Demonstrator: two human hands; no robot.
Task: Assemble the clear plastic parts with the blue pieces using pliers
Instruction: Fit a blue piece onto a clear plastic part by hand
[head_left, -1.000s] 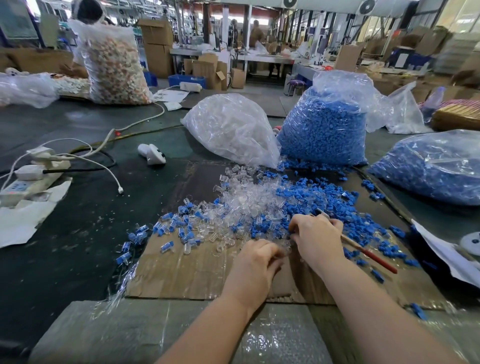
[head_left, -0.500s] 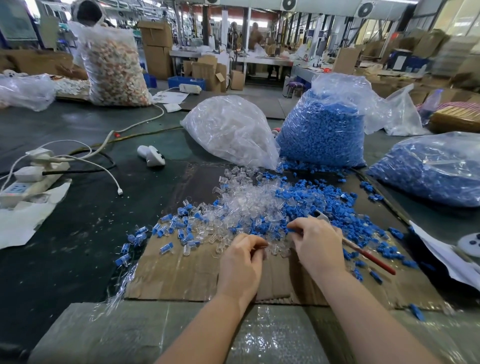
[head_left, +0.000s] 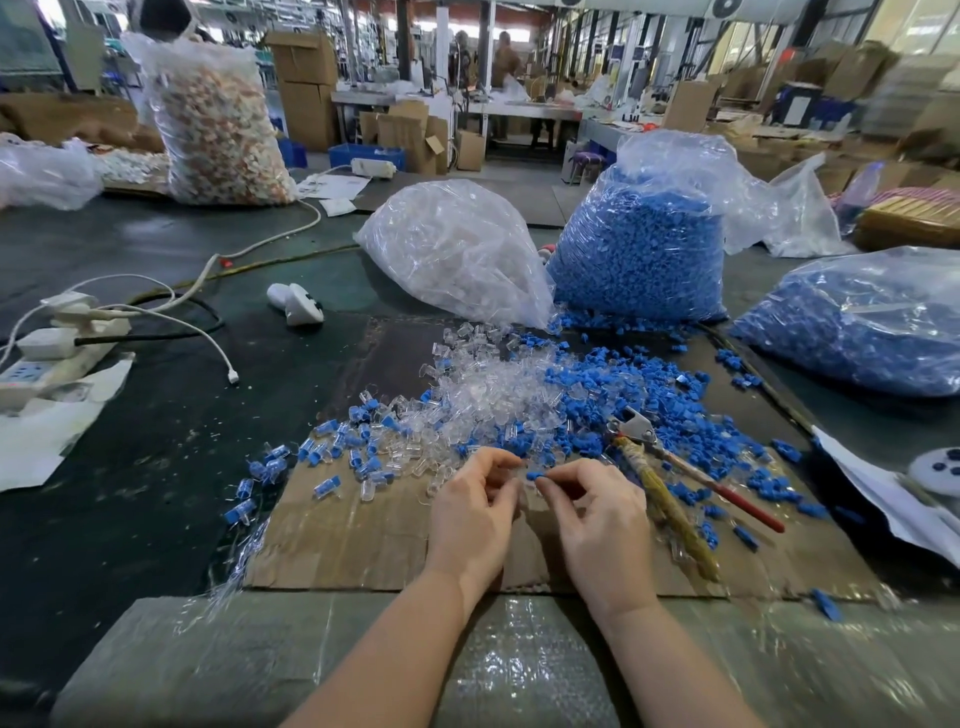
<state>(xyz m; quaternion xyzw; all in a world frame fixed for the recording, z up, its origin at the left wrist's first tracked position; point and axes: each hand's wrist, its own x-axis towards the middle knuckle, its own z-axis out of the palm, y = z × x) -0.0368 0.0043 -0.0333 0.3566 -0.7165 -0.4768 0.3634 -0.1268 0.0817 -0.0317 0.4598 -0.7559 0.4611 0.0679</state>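
A blue piece (head_left: 533, 475) sits pinched at the fingertips of my right hand (head_left: 597, 519), held just off the cardboard (head_left: 363, 540) where my two hands meet. My left hand (head_left: 475, 512) curls in beside it, fingertips nearly touching the piece; whether it has a clear part between them I cannot tell, as the plastic there is too faint to make out. The pliers (head_left: 670, 467) lie free on the cardboard just to the right of my right hand, jaws resting against the blue heap, one handle red, the other wrapped in yellowish tape. Beyond my fingers spreads the pile of clear parts (head_left: 488, 384), mixed on its right side with loose blue pieces (head_left: 623, 395), while joined blue-and-clear pieces (head_left: 327, 486) lie scattered to the left, some off the cardboard's edge. Behind the pile a bag of clear parts (head_left: 452, 249) leans beside a tall bag of blue ones (head_left: 639, 249), and a third bag of blue (head_left: 857, 327) lies far right. A power strip (head_left: 57, 353) with white cables sits far left on the dark table (head_left: 156, 467), well apart from the work.
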